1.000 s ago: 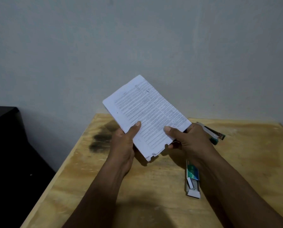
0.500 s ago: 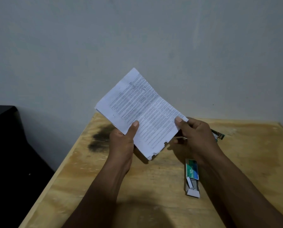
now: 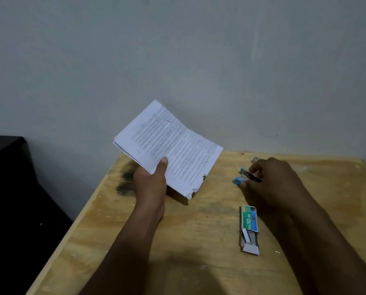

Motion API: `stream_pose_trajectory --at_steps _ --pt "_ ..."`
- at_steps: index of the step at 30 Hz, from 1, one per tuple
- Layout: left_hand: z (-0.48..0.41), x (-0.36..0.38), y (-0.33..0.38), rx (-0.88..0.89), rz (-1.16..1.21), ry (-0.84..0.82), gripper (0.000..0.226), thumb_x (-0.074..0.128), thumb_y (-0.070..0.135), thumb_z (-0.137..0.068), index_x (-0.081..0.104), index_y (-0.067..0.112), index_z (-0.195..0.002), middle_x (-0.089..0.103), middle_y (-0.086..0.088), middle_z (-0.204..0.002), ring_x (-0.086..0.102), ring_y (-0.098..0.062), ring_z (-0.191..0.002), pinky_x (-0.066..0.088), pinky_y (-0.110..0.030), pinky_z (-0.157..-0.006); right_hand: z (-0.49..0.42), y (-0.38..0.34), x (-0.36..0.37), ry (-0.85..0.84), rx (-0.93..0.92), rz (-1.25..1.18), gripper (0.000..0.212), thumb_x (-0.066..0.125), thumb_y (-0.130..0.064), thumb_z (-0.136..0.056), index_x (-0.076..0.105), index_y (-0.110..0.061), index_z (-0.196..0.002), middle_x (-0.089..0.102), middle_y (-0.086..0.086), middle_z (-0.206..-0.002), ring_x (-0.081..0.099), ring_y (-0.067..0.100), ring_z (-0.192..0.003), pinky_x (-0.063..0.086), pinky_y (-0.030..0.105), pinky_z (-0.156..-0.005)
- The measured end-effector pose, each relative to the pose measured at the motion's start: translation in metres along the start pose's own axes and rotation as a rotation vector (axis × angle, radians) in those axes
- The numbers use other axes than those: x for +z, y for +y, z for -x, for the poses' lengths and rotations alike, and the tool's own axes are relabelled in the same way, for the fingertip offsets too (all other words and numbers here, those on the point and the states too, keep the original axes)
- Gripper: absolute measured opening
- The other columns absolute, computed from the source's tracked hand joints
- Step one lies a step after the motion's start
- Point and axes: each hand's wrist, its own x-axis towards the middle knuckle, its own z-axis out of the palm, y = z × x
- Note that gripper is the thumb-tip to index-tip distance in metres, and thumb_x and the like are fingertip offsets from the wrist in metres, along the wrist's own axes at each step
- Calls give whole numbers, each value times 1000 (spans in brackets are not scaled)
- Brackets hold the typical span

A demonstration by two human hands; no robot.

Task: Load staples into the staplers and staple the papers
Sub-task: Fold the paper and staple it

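My left hand grips a stack of printed white papers by its near edge, tilted up above the wooden table. The stack's lower right corner is ragged. My right hand rests on the table to the right, its fingers closed around a small blue stapler that lies there; most of the stapler is hidden under the hand. A green staple box labelled No.10 lies open on the table just in front of my right hand, its white tray pulled out toward me.
A grey wall rises right behind the table. A dark stain marks the table's far left part. Black furniture stands off the table's left edge. A second small metal item peeks out beyond my right hand.
My right hand has let go of the papers and dropped right onto the stapler. The left hand alone now holds the stack.
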Motion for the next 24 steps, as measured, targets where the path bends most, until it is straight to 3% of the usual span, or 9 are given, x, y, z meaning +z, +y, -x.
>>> stream_pose_trajectory --at_steps 2,5,7,9,11,14,17,20,24 --pt "1 0 1 -16 21 -29 21 72 16 -95 69 32 -109 76 7 -114 72 -18 -109 57 -50 -98 0 -1 3 -17 9 58 50 77 -54 -76 72 -20 -111 70 4 -106 57 23 -100 54 38 -79" --pt "3 1 3 -37 79 -106 32 75 10 -91 69 27 -117 77 5 -116 72 -20 -111 57 -52 -97 2 -4 6 9 -22 51 41 72 -55 -81 73 -21 -102 70 3 -100 56 22 -93 51 37 -75" --pt "6 2 5 -27 96 -153 38 77 5 -87 68 27 -117 77 4 -116 72 -20 -111 57 -53 -97 6 -8 0 38 -44 -175 31 69 -49 -86 71 -20 -96 71 1 -93 59 18 -84 46 31 -66" --pt "8 3 6 -1 101 -192 41 77 1 -86 68 29 -115 77 4 -116 72 -20 -111 57 -52 -97 13 -16 -10 -37 -16 -557 29 66 -48 -89 72 -20 -90 72 0 -87 65 17 -82 45 28 -63" --pt "9 3 8 14 122 -216 43 75 -2 -86 68 28 -115 77 2 -117 72 -20 -112 56 -50 -99 23 -26 -16 -245 59 -890 35 63 -49 -90 75 -17 -84 70 5 -81 65 22 -78 48 30 -66" --pt "8 3 10 34 155 -234 46 75 -2 -84 67 25 -120 75 0 -122 70 -21 -116 55 -49 -101 31 -30 -14 -531 134 -1183 36 65 -44 -90 74 -10 -85 63 15 -74 58 27 -67 48 41 -68" --pt "7 1 11 58 148 -221 48 76 0 -83 66 24 -123 75 -1 -123 70 -22 -117 54 -50 -102 30 -30 -13 -659 81 -1259 36 64 -43 -90 68 -9 -82 54 13 -65 47 22 -53 42 34 -58" --pt "6 0 11 67 136 -210 49 77 1 -84 65 24 -125 75 0 -124 69 -22 -117 54 -52 -103 29 -32 -13 -646 108 -1292 35 65 -47 -85 74 -14 -81 50 9 -65 41 17 -55 33 28 -49" --pt "5 0 11 76 124 -210 46 77 1 -84 67 28 -120 75 1 -123 69 -22 -117 54 -53 -102 31 -36 -12 -611 58 -1277 35 61 -51 -85 78 -21 -81 51 8 -68 43 15 -57 30 28 -50"
